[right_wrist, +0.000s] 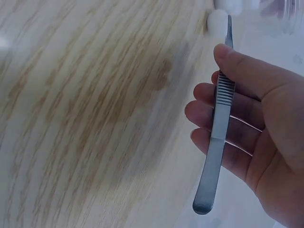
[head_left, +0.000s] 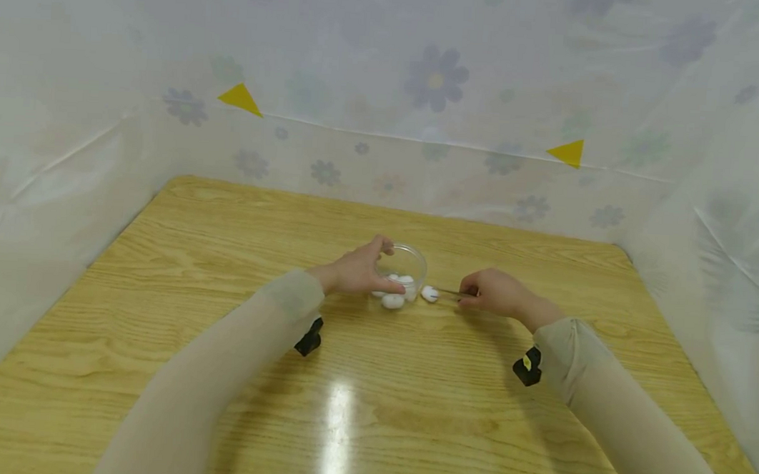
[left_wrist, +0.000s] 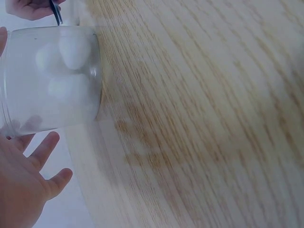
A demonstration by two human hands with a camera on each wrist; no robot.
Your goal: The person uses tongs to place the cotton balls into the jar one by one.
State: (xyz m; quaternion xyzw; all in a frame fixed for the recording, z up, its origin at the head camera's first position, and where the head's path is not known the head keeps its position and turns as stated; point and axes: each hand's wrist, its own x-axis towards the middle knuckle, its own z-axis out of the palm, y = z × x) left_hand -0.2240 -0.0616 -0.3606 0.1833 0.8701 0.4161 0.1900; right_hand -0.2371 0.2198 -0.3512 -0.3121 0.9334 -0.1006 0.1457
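A clear jar (head_left: 421, 266) with several white cotton balls (left_wrist: 75, 50) inside sits near the middle of the table. My left hand (head_left: 360, 270) holds it from the left, the thumb along the near side and fingers at the far rim. In the left wrist view, some fingers of that hand spread away from the jar wall. Between thumb and fingers, my right hand (head_left: 499, 295) pinches metal tweezers (right_wrist: 219, 121), which point left toward the jar. At their tips, just right of the jar, is a white cotton ball (head_left: 429, 293).
The wood-grain table (head_left: 409, 410) runs back to a flower-patterned plastic sheet (head_left: 362, 71) hanging behind and at both sides. Two yellow triangles (head_left: 567, 153) mark the back sheet. A dark wrist device (head_left: 527, 368) sits under each sleeve.
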